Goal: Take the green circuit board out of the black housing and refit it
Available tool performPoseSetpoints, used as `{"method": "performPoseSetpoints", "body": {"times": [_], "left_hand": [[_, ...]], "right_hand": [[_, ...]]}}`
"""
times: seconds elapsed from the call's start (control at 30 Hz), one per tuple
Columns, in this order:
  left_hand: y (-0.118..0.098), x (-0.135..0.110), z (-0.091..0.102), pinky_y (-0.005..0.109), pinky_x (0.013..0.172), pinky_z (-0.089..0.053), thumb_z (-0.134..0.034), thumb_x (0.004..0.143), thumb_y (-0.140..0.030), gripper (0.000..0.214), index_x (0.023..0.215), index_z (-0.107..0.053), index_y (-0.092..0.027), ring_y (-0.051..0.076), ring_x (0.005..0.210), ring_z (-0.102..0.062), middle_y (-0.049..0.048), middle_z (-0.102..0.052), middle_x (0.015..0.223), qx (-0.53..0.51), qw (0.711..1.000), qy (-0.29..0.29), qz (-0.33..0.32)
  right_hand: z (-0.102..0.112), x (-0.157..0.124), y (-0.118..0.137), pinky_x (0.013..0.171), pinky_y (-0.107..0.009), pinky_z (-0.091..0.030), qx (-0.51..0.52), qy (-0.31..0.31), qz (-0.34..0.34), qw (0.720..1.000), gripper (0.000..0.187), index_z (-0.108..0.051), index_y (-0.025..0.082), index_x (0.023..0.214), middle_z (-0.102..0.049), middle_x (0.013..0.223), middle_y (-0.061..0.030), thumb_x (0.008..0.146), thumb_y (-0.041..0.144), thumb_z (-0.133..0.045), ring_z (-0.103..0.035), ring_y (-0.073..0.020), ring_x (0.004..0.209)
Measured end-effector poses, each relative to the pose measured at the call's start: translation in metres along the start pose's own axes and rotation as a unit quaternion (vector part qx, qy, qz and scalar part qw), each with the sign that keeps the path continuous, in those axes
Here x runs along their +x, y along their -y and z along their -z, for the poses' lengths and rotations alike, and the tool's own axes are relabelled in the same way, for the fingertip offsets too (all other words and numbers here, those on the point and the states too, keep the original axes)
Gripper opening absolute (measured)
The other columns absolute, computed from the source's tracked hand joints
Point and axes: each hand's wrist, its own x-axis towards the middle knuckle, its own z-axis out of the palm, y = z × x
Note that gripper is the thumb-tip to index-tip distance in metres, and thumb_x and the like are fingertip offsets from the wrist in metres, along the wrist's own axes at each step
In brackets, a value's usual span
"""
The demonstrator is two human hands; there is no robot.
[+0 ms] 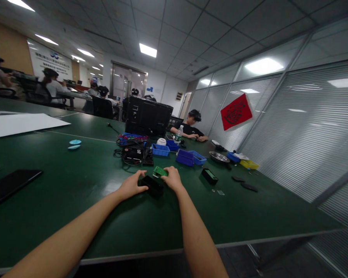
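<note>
My left hand [131,185] is curled around the near end of a small black box [152,185] that lies on the green table [75,200]. My right hand [172,178] pinches a small green circuit board [160,171] just above the far end of that box. Both hands meet at the middle of the table, arms stretched forward. A second small black box with a green inside [209,176] lies to the right, apart from my hands.
Blue bins [188,157], a tangle of cables [132,154], a metal bowl [219,157], a yellow tray [249,164] and a large black case [148,116] stand beyond. A dark tablet [8,184] lies left. Another person [191,127] sits at the far end.
</note>
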Motion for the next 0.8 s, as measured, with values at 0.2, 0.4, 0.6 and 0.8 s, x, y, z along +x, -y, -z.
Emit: {"method": "performPoseSetpoints", "body": {"times": [0.2,0.4,0.6,0.8], "left_hand": [[-0.01,-0.004,-0.003,0.034,0.092,-0.037,-0.066,0.06,-0.032,0.088,0.134,-0.017,-0.025,0.022,0.109,-0.05,0.0076,-0.051,0.123,-0.046,0.997,0.057,0.002],[-0.002,0.0,-0.006,0.034,0.086,-0.039,-0.066,0.06,-0.035,0.092,0.137,-0.016,-0.021,0.024,0.099,-0.054,0.0088,-0.057,0.107,0.032,0.998,0.011,0.051],[0.002,0.003,-0.007,0.032,0.084,-0.039,-0.065,0.061,-0.035,0.093,0.137,-0.014,-0.019,0.024,0.099,-0.054,0.0095,-0.057,0.107,0.051,0.996,0.002,0.067],[0.0,0.003,-0.006,0.033,0.086,-0.038,-0.065,0.061,-0.036,0.093,0.137,-0.013,-0.02,0.025,0.107,-0.05,0.0116,-0.053,0.118,0.056,0.996,0.006,0.075]], "right_hand": [[0.003,0.003,0.002,0.087,-0.031,-0.036,0.074,-0.041,-0.023,0.996,0.038,-0.061,0.019,0.101,-0.054,0.1,-0.0063,0.064,0.028,-0.064,-0.047,-0.0199,0.096],[0.008,0.005,0.005,0.082,-0.031,-0.041,0.365,-0.056,-0.016,0.929,0.04,-0.06,0.016,0.102,-0.06,0.097,-0.0059,0.064,0.028,-0.063,-0.055,-0.017,0.088],[0.016,-0.005,0.019,0.082,-0.032,-0.042,0.479,0.064,0.07,0.873,0.043,-0.06,0.016,0.103,-0.062,0.098,-0.0048,0.061,0.026,-0.066,-0.056,-0.0172,0.089],[0.018,-0.009,0.022,0.078,-0.031,-0.042,0.362,0.091,0.081,0.924,0.04,-0.063,0.018,0.099,-0.062,0.094,-0.0033,0.059,0.025,-0.068,-0.055,-0.0162,0.083]]}}
